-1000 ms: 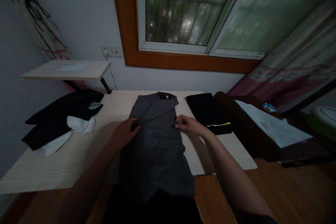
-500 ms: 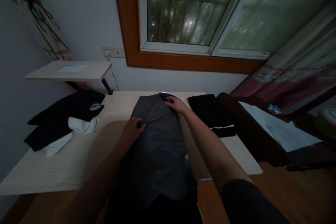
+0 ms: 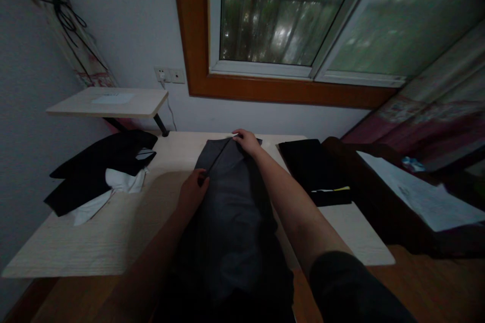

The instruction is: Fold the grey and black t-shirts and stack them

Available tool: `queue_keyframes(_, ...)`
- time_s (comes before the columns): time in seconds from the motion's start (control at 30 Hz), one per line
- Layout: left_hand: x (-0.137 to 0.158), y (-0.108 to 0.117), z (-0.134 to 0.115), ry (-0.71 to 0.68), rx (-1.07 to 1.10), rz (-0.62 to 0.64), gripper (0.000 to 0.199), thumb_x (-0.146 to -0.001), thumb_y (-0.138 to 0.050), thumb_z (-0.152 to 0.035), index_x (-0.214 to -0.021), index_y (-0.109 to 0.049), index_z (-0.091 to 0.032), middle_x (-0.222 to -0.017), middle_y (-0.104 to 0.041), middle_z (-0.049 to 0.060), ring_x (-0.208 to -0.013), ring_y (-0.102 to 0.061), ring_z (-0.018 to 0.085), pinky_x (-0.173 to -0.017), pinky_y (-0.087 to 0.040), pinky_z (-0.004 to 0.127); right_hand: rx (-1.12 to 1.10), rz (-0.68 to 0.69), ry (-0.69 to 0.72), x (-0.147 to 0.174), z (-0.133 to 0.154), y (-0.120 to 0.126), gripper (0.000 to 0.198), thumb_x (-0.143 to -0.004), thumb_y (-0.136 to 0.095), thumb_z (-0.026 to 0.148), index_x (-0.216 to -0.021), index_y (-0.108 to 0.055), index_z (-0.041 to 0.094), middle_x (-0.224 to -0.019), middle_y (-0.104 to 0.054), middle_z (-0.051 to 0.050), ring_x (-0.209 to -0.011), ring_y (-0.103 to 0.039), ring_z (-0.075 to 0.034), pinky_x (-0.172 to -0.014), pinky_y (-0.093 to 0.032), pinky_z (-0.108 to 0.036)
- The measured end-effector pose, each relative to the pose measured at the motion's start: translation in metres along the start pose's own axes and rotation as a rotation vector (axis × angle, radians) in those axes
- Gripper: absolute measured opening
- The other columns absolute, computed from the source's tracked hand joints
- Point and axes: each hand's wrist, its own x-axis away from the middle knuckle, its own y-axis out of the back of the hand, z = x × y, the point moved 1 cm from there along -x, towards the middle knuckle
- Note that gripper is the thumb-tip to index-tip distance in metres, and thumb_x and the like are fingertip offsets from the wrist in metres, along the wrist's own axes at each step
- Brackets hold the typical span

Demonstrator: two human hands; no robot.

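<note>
A dark grey garment (image 3: 235, 212) lies lengthwise on the pale wooden table (image 3: 94, 242), its lower part hanging over the near edge. Whether it is trousers or a top, I cannot make out. My left hand (image 3: 192, 189) is closed in a pinch on its left edge. Farther away, my right hand (image 3: 246, 140) pinches the cloth at the far end, near the table's back edge. Between the two hands a straight fold line runs diagonally across the fabric.
Black clothing (image 3: 98, 161) with white cloth (image 3: 127, 180) lies in a heap on the left, beside a small raised shelf (image 3: 129, 108). A folded black cloth (image 3: 303, 161) sits on the right. Behind are a wall and window; a dark piece of furniture (image 3: 379, 202) stands at right.
My right hand has moved slightly left and away from me, drawing the garment's far edge into a straighter line. My left hand keeps its pinch. The view has shifted slightly.
</note>
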Motion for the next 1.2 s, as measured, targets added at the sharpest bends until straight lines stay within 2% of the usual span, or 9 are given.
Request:
queue_keyframes(0.17, 0.000, 0.002, 0.001, 0.003, -0.003, -0.010, 0.031, -0.095, -0.057, -0.034, -0.123, -0.059, -0.022, -0.097, -0.072, 0.005, -0.092, -0.070, 0.023, -0.089, -0.053, 0.037, 0.358, -0.022, 0.122, 0.003, 0.021, -0.011, 0.030, -0.100, -0.054, 0.021, -0.122, -0.074, 0.018, -0.122, -0.071, -0.014, -0.116, -0.057, -0.028, -0.107, -0.038, -0.042)
queue_keyframes(0.27, 0.000, 0.002, -0.001, -0.001, -0.012, -0.015, 0.031, -0.094, -0.057, -0.033, -0.123, -0.059, -0.021, -0.097, -0.072, 0.005, -0.092, -0.070, 0.023, -0.089, -0.053, 0.037, 0.535, 0.029, 0.217, 0.012, 0.031, -0.015, 0.036, -0.101, -0.047, 0.016, -0.124, -0.074, 0.019, -0.127, -0.067, -0.016, -0.119, -0.052, -0.031, -0.109, -0.034, -0.044)
queue_keyframes(0.4, 0.000, -0.001, 0.000, -0.001, -0.033, -0.015, 0.032, -0.094, -0.059, -0.035, -0.123, -0.060, -0.022, -0.096, -0.072, 0.005, -0.092, -0.070, 0.022, -0.088, -0.053, 0.036, 0.561, 0.203, 0.344, 0.018, 0.031, -0.016, 0.039, -0.100, -0.047, 0.013, -0.126, -0.074, 0.022, -0.128, -0.068, -0.013, -0.122, -0.049, -0.030, -0.108, -0.034, -0.042)
queue_keyframes(0.53, 0.000, -0.003, 0.001, 0.002, -0.080, 0.001, 0.038, -0.091, -0.066, -0.039, -0.124, -0.060, -0.022, -0.098, -0.071, 0.005, -0.090, -0.069, 0.023, -0.084, -0.054, 0.036, 0.570, 0.258, 0.361, 0.018, 0.024, -0.011, 0.040, -0.097, -0.050, 0.011, -0.127, -0.073, 0.022, -0.129, -0.068, -0.012, -0.125, -0.048, -0.030, -0.107, -0.035, -0.042)
queue_keyframes(0.73, 0.001, -0.002, 0.004, -0.021, -0.085, 0.021, 0.034, -0.091, -0.065, -0.032, -0.124, -0.062, -0.022, -0.098, -0.072, 0.005, -0.089, -0.069, 0.022, -0.085, -0.054, 0.035, 0.622, 0.216, 0.363, 0.022, 0.024, -0.005, 0.033, -0.098, -0.049, 0.015, -0.121, -0.073, 0.018, -0.127, -0.066, -0.015, -0.122, -0.049, -0.032, -0.103, -0.038, -0.042)
queue_keyframes(0.87, 0.003, 0.000, 0.004, -0.019, -0.040, -0.009, 0.032, -0.092, -0.064, -0.033, -0.122, -0.064, -0.022, -0.097, -0.072, 0.005, -0.090, -0.070, 0.023, -0.086, -0.054, 0.036, 0.607, 0.145, 0.306, 0.020, 0.033, -0.002, 0.033, -0.097, -0.049, 0.015, -0.125, -0.067, 0.016, -0.128, -0.064, -0.016, -0.117, -0.051, -0.031, -0.098, -0.041, -0.041)
queue_keyframes(1.0, 0.006, 0.005, -0.003, -0.045, 0.002, -0.065, 0.031, -0.091, -0.063, -0.034, -0.120, -0.065, -0.023, -0.096, -0.073, 0.004, -0.089, -0.071, 0.022, -0.085, -0.055, 0.036, 0.572, 0.077, 0.254, 0.011, 0.050, -0.002, 0.033, -0.099, -0.047, 0.017, -0.128, -0.064, 0.017, -0.129, -0.061, -0.016, -0.112, -0.053, -0.029, -0.097, -0.042, -0.039)
queue_keyframes(1.2, 0.008, 0.029, -0.010, -0.108, 0.006, -0.070, 0.029, -0.088, -0.061, -0.029, -0.116, -0.068, -0.025, -0.092, -0.072, 0.002, -0.084, -0.068, 0.019, -0.083, -0.053, 0.033, 0.590, 0.001, 0.323, -0.001, 0.086, -0.014, 0.031, -0.102, -0.045, 0.019, -0.123, -0.067, 0.022, -0.128, -0.063, -0.013, -0.118, -0.049, -0.030, -0.102, -0.038, -0.043)
